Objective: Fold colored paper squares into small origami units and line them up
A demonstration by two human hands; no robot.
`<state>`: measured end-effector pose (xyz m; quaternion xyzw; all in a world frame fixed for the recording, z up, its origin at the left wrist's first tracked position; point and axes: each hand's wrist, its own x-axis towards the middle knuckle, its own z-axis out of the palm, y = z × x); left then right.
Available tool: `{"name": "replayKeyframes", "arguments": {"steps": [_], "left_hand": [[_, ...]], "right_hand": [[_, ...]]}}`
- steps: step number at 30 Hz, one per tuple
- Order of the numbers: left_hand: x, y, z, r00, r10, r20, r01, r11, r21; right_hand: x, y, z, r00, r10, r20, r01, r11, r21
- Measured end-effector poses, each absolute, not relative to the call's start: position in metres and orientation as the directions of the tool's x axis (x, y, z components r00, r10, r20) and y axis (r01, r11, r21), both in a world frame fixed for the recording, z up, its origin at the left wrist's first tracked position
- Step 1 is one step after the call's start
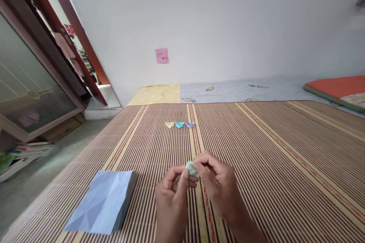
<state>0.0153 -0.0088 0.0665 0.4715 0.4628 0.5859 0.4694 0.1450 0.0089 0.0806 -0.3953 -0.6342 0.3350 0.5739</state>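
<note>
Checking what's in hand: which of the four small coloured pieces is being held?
The pale green piece, gripped by the left hand and right hand; the yellow piece, turquoise piece and purple piece lie in a row on the striped mat.

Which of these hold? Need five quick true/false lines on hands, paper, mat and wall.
1. The left hand and right hand both hold the green piece. True.
2. Four pieces lie in a row beyond the hands. False: three do, the yellow piece, blue piece and purple piece.
3. The stack lies on the mat, left of the left hand. True.
4. The pink note lies on the mat. False: the pink note is on the wall.
5. The blue piece is the middle one in the row. True.
</note>
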Motion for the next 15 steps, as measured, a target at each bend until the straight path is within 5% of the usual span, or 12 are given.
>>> {"name": "replayKeyframes", "arguments": {"steps": [6, 10, 15], "left_hand": [[0.011, -0.008, 0.076, 0.006, 0.997, 0.079, -0.14, -0.077, 0.987], [0.005, -0.006, 0.07, -0.093, 0.992, 0.081, -0.124, -0.092, 0.988], [0.005, 0.0, 0.061, -0.234, 0.972, -0.009, -0.388, -0.085, 0.918]], "right_hand": [[0.162, 0.014, 0.079, -0.215, 0.885, 0.413, 0.249, 0.459, -0.853], [0.158, 0.015, 0.078, -0.166, 0.939, 0.302, 0.073, 0.317, -0.946], [0.144, 0.013, 0.076, -0.226, 0.946, 0.23, -0.021, 0.232, -0.973]]}}
